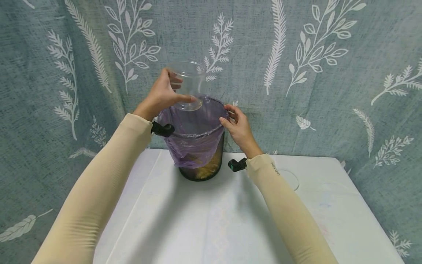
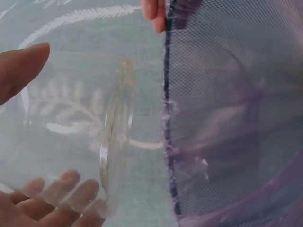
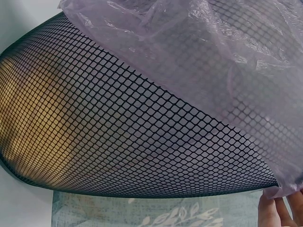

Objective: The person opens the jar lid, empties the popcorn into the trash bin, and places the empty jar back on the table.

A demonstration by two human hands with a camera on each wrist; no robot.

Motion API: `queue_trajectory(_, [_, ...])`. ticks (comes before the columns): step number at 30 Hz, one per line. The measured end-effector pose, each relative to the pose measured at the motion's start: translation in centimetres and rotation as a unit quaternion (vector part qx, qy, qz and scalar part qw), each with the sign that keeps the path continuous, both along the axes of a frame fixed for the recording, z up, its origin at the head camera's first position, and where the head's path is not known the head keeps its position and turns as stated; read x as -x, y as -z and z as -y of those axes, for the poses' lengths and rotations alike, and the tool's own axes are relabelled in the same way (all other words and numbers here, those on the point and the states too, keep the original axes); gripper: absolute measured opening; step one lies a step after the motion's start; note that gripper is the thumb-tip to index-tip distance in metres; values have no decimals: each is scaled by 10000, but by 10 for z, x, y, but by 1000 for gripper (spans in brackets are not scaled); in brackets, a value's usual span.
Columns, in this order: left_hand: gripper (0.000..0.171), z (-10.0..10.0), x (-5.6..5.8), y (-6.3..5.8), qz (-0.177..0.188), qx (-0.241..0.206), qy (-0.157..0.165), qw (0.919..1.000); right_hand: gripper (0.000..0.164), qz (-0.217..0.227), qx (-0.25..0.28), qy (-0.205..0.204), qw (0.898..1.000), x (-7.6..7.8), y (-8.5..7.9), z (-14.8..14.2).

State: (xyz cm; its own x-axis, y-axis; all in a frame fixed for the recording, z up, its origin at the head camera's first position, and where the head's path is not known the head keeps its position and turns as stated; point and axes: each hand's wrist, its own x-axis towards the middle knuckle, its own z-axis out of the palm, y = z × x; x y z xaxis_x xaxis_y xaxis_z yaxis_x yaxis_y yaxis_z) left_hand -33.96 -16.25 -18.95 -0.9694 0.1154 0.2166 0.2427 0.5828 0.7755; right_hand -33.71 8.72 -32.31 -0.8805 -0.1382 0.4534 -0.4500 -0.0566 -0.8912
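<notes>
My left hand (image 1: 161, 91) grips a clear, wide-mouthed cup (image 1: 190, 82) over the mouth of a black mesh wastebasket (image 1: 217, 159). The cup is upright; yellowish traces show around its base in the left wrist view. A purple plastic bag (image 1: 194, 148) lines the basket and is folded down over its outside. With thumb and fingers, my right hand (image 1: 240, 128) pinches the bag-covered rim at the basket's right side. In the right wrist view the mesh side (image 3: 142, 123) fills the frame, and fingertips (image 3: 270, 213) touch the bag's edge. The basket's floor is hidden.
The basket stands on a white-covered table (image 1: 197, 220), near its back edge. A thin, pale round outline (image 1: 298, 180), perhaps a clear lid, lies beside my right forearm. Behind the table hangs a grey-green leaf-patterned curtain (image 1: 250, 44).
</notes>
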Motion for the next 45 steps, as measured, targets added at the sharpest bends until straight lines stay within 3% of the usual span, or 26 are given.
queue_trajectory(13, [107,4,-1,8,167,-555,-164,9982,57,48,17,-3,10000,-1,6,0])
queue_trajectory(29, [105,6,-9,17,154,-558,-94,9983,55,28,-30,60,10000,-2,8,1])
queue_trajectory(33, [102,3,-19,17,32,-551,17,9985,55,26,-67,47,10000,-1,8,1])
queue_trajectory(37, [97,-2,-34,17,-311,-604,188,9975,55,-16,-59,0,10000,0,7,0])
queue_trajectory(41, [90,-11,-53,16,-683,-628,425,9948,55,-80,-47,-24,10000,1,6,0])
queue_trajectory(45, [88,-22,-77,21,-825,-714,827,9906,54,-79,25,-5,10000,3,3,1])
